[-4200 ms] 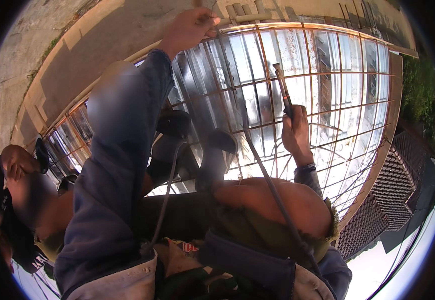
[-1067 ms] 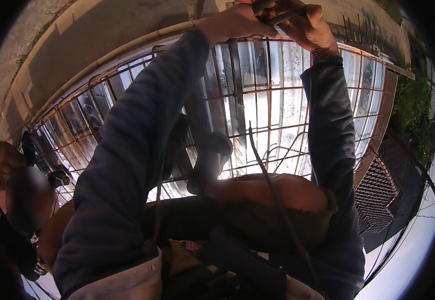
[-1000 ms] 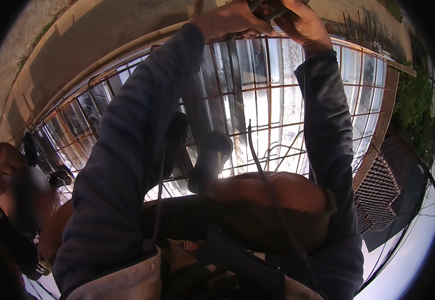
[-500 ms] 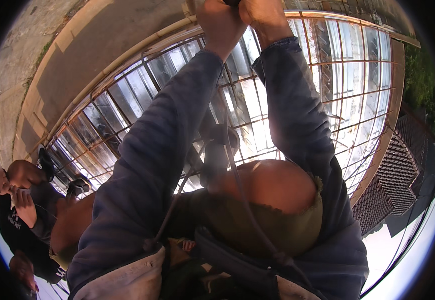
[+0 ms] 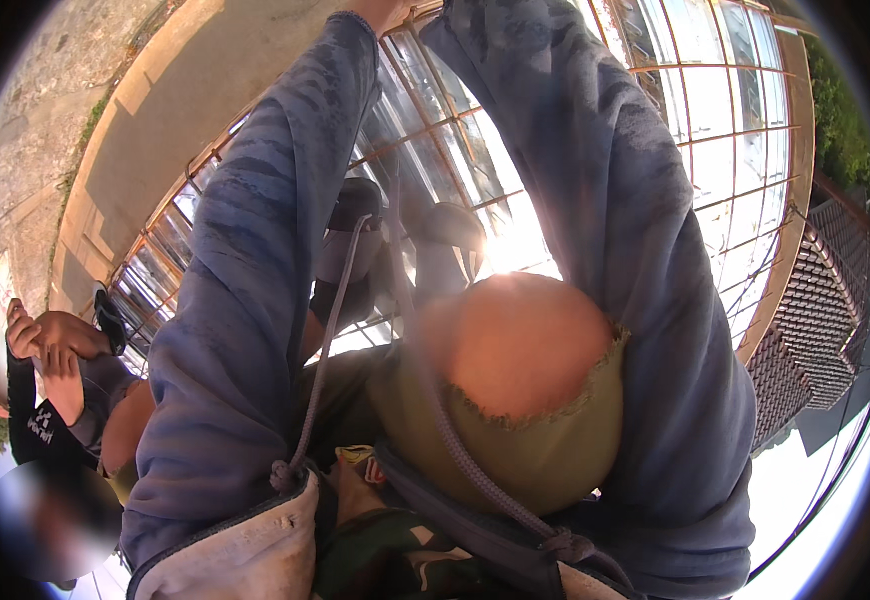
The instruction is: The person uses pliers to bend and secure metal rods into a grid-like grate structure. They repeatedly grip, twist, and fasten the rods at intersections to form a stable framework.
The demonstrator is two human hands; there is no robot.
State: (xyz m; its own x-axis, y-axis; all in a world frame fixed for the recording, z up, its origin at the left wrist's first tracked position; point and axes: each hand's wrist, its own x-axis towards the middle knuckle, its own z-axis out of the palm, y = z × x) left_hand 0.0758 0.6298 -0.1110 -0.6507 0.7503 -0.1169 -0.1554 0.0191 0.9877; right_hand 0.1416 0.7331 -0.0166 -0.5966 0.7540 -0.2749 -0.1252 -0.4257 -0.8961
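Observation:
Both my arms, in blue-grey sleeves, stretch forward over a grid of rusty rebar (image 5: 730, 135). Of my left hand (image 5: 377, 12), only a sliver by the wrist shows at the top edge; its fingers are cut off. The right sleeve (image 5: 555, 110) runs out of the top edge, so my right hand is outside the picture. Whatever either hand touches is hidden. Beneath the bars lie shiny, ribbed metal sheets (image 5: 455, 150) with strong glare. My bent knee (image 5: 530, 345), in olive frayed cloth, is between my arms, with dark footwear (image 5: 357, 205) on the grid beyond it.
A concrete ledge (image 5: 185, 90) borders the grid at the far left. At the left, another person's hands (image 5: 55, 355) are held together, close to the grid. Tiled roofs (image 5: 820, 290) and green foliage (image 5: 840, 130) lie beyond the right edge. Hood cords (image 5: 455, 440) dangle before me.
My hands, earlier together around a dark thing at the top, have moved up mostly out of view. My forearms are farther apart. At the left, the other person's hands have come together.

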